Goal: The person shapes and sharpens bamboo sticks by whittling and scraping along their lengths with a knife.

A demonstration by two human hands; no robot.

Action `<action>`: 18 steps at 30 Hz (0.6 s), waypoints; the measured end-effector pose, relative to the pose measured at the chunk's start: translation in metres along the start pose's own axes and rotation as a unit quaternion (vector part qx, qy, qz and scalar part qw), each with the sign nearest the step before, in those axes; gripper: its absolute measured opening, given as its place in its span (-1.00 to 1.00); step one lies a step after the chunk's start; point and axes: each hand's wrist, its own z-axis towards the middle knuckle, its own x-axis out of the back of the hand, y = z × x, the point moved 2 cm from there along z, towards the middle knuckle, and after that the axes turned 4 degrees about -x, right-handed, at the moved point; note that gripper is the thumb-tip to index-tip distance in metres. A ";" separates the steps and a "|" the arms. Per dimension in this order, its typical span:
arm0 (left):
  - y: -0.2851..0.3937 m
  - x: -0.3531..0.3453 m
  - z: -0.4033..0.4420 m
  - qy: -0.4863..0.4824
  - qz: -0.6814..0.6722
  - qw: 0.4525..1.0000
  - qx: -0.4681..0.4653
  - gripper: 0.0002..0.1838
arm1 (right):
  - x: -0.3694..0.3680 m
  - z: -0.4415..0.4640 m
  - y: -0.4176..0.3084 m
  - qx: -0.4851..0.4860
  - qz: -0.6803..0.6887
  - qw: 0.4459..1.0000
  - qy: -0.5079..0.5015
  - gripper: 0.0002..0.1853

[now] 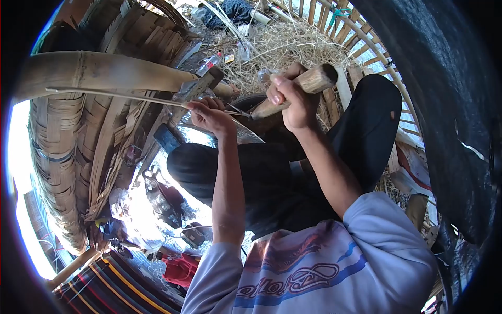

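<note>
My left hand (212, 116) is closed round a long thin bamboo strip (123, 95), which reaches out to the left in front of a thick bamboo pole. In my right hand (293, 99) is a thick wooden handle (316, 79), its blunt end pointing up to the right. From the handle's lower end a thin metal blade (238, 110) runs up to the left, close to my left fingers and the strip. Whether blade and strip touch is hard to tell. A short wooden post (209, 78) stands just behind my left hand.
The thick bamboo pole (104, 70) crosses at the upper left above woven bamboo (55, 152). Straw (298, 44) and a plastic bottle (209, 64) lie ahead. A dark basin (277, 128) sits between my knees. Dark sheeting (434, 78) hangs at the right.
</note>
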 end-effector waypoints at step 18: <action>-0.007 -0.004 -0.002 -0.002 -0.028 0.999 0.028 -0.47 | 0.011 0.008 0.018 0.006 -0.050 0.999 0.017 -0.78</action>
